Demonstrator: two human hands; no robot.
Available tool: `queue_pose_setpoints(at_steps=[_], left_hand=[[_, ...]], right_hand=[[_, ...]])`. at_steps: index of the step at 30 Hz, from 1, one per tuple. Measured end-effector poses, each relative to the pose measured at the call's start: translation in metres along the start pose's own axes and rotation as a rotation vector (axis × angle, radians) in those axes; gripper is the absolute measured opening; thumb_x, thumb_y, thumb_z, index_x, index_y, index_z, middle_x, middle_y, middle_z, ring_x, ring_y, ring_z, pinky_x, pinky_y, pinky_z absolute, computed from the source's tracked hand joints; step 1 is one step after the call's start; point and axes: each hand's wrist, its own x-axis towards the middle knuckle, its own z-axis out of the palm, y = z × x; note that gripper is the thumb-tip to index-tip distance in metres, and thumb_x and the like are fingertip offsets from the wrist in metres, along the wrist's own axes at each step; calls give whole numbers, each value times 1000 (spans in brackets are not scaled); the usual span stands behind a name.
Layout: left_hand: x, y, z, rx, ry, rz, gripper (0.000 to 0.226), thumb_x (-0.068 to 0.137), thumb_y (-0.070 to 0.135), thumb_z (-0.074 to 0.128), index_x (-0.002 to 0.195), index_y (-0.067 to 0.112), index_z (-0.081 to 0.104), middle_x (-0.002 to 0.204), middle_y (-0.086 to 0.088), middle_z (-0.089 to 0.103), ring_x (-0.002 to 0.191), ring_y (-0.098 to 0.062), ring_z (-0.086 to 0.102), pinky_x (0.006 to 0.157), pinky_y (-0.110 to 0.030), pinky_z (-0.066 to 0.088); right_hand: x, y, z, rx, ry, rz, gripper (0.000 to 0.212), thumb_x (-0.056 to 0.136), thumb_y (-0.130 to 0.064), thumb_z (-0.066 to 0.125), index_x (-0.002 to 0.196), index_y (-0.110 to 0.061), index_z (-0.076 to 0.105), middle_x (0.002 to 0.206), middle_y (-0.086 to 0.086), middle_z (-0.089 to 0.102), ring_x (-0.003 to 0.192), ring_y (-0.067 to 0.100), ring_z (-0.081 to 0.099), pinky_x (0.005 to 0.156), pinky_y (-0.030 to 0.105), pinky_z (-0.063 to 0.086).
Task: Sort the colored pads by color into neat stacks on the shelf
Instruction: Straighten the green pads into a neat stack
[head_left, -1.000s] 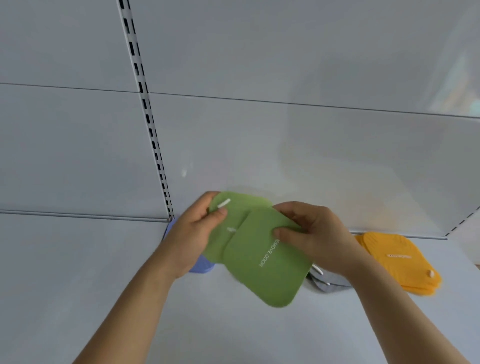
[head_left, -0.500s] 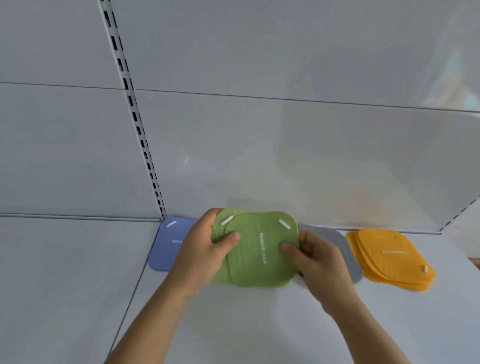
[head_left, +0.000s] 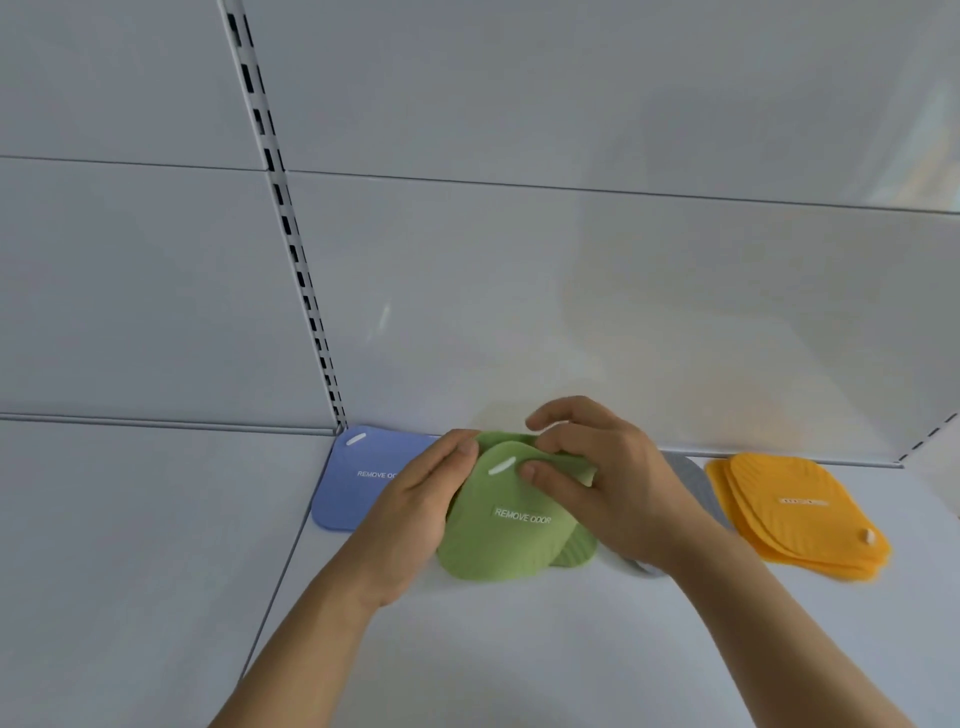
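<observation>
White shelf (head_left: 519, 649) board runs bare along the near edge; both forearms come in over it.

Green pads (head_left: 498, 540) sit mid-shelf, at least two, top one printed REMOVE ODOR and skewed over the one below, whose ribbed edge pokes out at right. Left hand (head_left: 415, 514) cups the left edge of the pile, fingers curled against it, thumb up by the far corner. Right hand (head_left: 608, 488) pinches the top pad's far-right corner, fingertips on the face near the white slot.

Step in hand, as judged: squaring the green pile. Best done by rotating the top pad until the slots line up, then pressing both side edges inward with flat palms before letting go; soft pads likely curl if pinched hard.

Grey pad (head_left: 691, 483) lies under the right wrist, mostly hidden; possibly more than one, hard to tell.

Blue pad (head_left: 358, 483) lies flat at far left by the slotted upright (head_left: 291, 249). Orange stack (head_left: 795, 509), fanned rather loosely, lies at right, well apart from the green.

Back panel (head_left: 571, 312) beyond, plain grey-white.
</observation>
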Motion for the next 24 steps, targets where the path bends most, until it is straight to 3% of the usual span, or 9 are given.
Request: queue_pose_setpoints(at_steps=[2,7,11,14,18,19,21,24], left_hand=[[-3,-4,-3,38,-23,-1,55,94,71,55,132,34,69,136,6,71,132,-15,62,120,-47,40],[-5,-9,1,203,3,105,25,104,48,56,126,41,68,125,12,74,123,-10,66,113,-47,48],[-7,-12,1,257,40,136,29,102,47,53,126,40,67,121,16,74,120,-5,66,107,-36,50],[-9,-15,0,315,54,169,28,101,43,56,127,37,65,115,17,75,112,-5,69,98,-30,53],[-13,-21,-9,365,195,232,21,103,38,53,120,33,67,96,19,74,92,-3,69,83,-18,51],[-15,-21,-14,367,223,235,22,104,38,53,118,30,67,89,19,72,84,-3,67,79,-19,50],[-16,-23,-29,379,271,217,17,106,35,55,115,29,68,78,18,66,73,-3,59,73,-21,47],[-19,-24,-51,353,338,190,17,103,46,60,112,35,69,85,10,72,80,-10,66,80,-30,52]], right_hand=[[-1,0,4,-2,5,-32,15,89,-38,73,95,-24,73,106,-14,61,90,11,65,76,28,53],[1,-10,10,-36,50,-105,11,88,-34,71,96,-26,70,98,-14,59,78,13,63,66,37,54],[0,-14,16,-135,79,-129,10,91,-34,69,98,-28,67,96,-13,58,72,16,61,58,41,53],[-2,-18,21,-123,95,-77,17,92,-40,65,106,-31,62,94,-16,57,72,13,60,59,41,54],[-1,7,22,-117,168,25,24,97,-37,64,118,-27,65,100,-13,65,88,10,65,73,34,56],[-1,19,21,-197,147,80,24,97,-35,64,119,-25,67,104,-10,68,96,14,66,79,35,56],[2,40,22,-384,-43,199,34,96,-39,64,127,-25,66,120,-7,68,117,21,60,93,35,51],[6,52,35,-489,-332,239,55,92,-55,61,139,-26,59,139,-8,59,132,21,46,107,36,44]])
